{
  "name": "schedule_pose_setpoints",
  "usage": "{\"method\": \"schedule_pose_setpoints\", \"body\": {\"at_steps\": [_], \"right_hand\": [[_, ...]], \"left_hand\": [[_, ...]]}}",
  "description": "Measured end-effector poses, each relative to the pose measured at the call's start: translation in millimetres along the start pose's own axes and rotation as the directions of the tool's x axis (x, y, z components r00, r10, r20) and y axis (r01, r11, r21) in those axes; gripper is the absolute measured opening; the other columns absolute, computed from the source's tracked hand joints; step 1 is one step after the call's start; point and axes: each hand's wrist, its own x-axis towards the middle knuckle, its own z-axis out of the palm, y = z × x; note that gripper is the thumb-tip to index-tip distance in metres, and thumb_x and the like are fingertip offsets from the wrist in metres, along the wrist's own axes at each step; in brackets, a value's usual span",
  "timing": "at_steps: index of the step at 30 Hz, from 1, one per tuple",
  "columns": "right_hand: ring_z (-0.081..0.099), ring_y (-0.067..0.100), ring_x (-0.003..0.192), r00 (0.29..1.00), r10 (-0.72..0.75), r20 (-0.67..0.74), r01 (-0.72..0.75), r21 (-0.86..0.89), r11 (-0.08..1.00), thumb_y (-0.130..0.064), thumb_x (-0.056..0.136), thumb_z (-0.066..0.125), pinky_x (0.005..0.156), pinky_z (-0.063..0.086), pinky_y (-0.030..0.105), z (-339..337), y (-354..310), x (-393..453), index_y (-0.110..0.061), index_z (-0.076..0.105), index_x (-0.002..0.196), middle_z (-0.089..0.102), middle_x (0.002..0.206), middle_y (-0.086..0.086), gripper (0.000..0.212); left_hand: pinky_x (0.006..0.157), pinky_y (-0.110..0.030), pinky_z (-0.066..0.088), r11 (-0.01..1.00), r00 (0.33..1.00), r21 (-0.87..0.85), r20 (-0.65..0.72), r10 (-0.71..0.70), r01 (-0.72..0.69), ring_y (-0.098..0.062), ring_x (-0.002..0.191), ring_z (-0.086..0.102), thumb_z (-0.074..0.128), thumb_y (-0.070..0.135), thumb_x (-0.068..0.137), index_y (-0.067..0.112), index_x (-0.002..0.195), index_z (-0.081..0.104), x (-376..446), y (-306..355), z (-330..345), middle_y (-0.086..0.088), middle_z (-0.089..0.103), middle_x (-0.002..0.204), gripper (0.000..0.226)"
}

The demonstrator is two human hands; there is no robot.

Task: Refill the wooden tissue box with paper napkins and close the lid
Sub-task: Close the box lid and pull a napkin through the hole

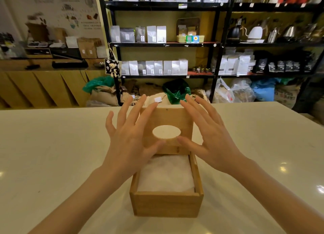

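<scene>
A square wooden tissue box [166, 205] stands on the white table, near me in the middle. White paper napkins [166, 174] fill its inside. Its hinged lid [185, 118], with an oval hole, stands raised at the far side of the box. My left hand [129, 137] is at the lid's left edge, fingers spread, thumb resting on the lid's lower part. My right hand [208, 130] mirrors it at the right edge, fingers spread, thumb on the lid below the hole. Neither hand closes around the lid.
The white table [52, 163] stretches wide on both sides of the box. Beyond its far edge stand black shelves [217, 44] with bags and kettles, sacks on the floor, and a wooden counter [43, 86] at the left.
</scene>
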Motion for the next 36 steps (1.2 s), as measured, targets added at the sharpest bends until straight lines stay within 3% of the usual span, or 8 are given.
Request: {"method": "schedule_pose_setpoints", "body": {"at_steps": [4, 6, 8, 12, 18, 22, 29, 36], "right_hand": [[0.021, 0.018, 0.139, 0.984, -0.106, -0.14, 0.093, -0.094, 0.991, -0.028, 0.084, 0.055, 0.114, 0.017, 0.037, 0, -1, -11, -0.021, 0.03, 0.139, 0.033, 0.148, 0.0, 0.061], [0.025, 0.02, 0.138, 0.975, -0.13, -0.178, 0.111, -0.111, 0.988, -0.023, 0.083, 0.06, 0.113, 0.022, 0.043, 0, -4, -16, -0.019, 0.034, 0.137, 0.037, 0.146, 0.002, 0.06], [0.027, 0.021, 0.138, 0.973, -0.135, -0.19, 0.118, -0.095, 0.988, -0.025, 0.084, 0.061, 0.112, 0.026, 0.047, -1, -8, -21, -0.019, 0.035, 0.135, 0.037, 0.145, 0.002, 0.058], [0.023, 0.017, 0.141, 0.982, -0.11, -0.151, 0.11, -0.009, 0.994, -0.039, 0.091, 0.043, 0.114, 0.021, 0.044, -5, -19, -36, -0.023, 0.031, 0.138, 0.031, 0.147, -0.003, 0.051], [0.021, 0.015, 0.142, 0.988, -0.119, -0.103, 0.127, 0.076, 0.989, -0.039, 0.092, 0.036, 0.113, 0.024, 0.047, -1, -30, -67, -0.023, 0.029, 0.139, 0.028, 0.148, -0.005, 0.05], [0.023, 0.014, 0.142, 0.989, -0.123, -0.079, 0.127, 0.049, 0.991, -0.04, 0.095, 0.029, 0.116, 0.016, 0.041, 6, -34, -87, -0.022, 0.033, 0.137, 0.03, 0.147, -0.007, 0.046], [0.023, 0.014, 0.14, 0.99, -0.133, -0.048, 0.132, -0.021, 0.991, -0.044, 0.096, 0.024, 0.117, 0.01, 0.041, 14, -34, -104, -0.019, 0.036, 0.135, 0.033, 0.145, -0.008, 0.048], [0.028, 0.016, 0.138, 0.992, -0.123, -0.019, 0.122, -0.044, 0.992, -0.043, 0.097, 0.02, 0.117, 0.01, 0.042, 17, -30, -107, -0.017, 0.044, 0.131, 0.044, 0.139, -0.005, 0.049]], "left_hand": [[0.108, -0.05, 0.009, 0.998, 0.994, 0.025, -0.089, 0.063, -0.061, -0.022, 0.137, 0.021, 0.075, 0.033, 0.069, 0.027, 0.134, 0.035, -13, -2, -1, -0.007, 0.041, 0.145, 0.077], [0.107, -0.046, 0.009, 0.997, 0.99, 0.009, -0.117, 0.074, -0.073, -0.022, 0.136, 0.024, 0.067, 0.038, 0.073, 0.027, 0.133, 0.037, -19, -1, -3, -0.006, 0.042, 0.144, 0.068], [0.107, -0.047, 0.011, 0.997, 0.989, -0.014, -0.125, 0.074, -0.076, -0.02, 0.136, 0.026, 0.056, 0.046, 0.076, 0.027, 0.132, 0.036, -24, 2, -7, -0.005, 0.041, 0.144, 0.063], [0.108, -0.046, 0.012, 0.994, 0.988, -0.038, -0.116, 0.099, -0.104, -0.019, 0.137, 0.026, 0.049, 0.049, 0.081, 0.028, 0.133, 0.036, -40, 5, -14, 0.001, 0.036, 0.145, 0.059], [0.111, -0.047, 0.006, 0.987, 0.988, -0.042, -0.028, 0.154, -0.155, -0.015, 0.143, 0.015, 0.031, 0.052, 0.089, 0.027, 0.139, 0.029, -72, 5, -19, 0.0, 0.027, 0.148, 0.056], [0.111, -0.046, 0.004, 0.983, 0.985, -0.058, 0.019, 0.173, -0.171, -0.009, 0.144, 0.007, 0.028, 0.055, 0.088, 0.027, 0.14, 0.02, -96, 4, -14, -0.005, 0.024, 0.148, 0.059], [0.108, -0.05, 0.008, 0.981, 0.98, -0.015, 0.039, 0.196, -0.196, -0.021, 0.139, 0.02, 0.029, 0.054, 0.087, 0.022, 0.135, 0.032, -116, 4, -5, -0.008, 0.029, 0.144, 0.058], [0.11, -0.047, 0.007, 0.973, 0.968, -0.044, 0.101, 0.231, -0.228, -0.021, 0.135, 0.031, 0.028, 0.053, 0.088, 0.018, 0.13, 0.039, -122, 4, -1, -0.005, 0.034, 0.142, 0.056]]}}
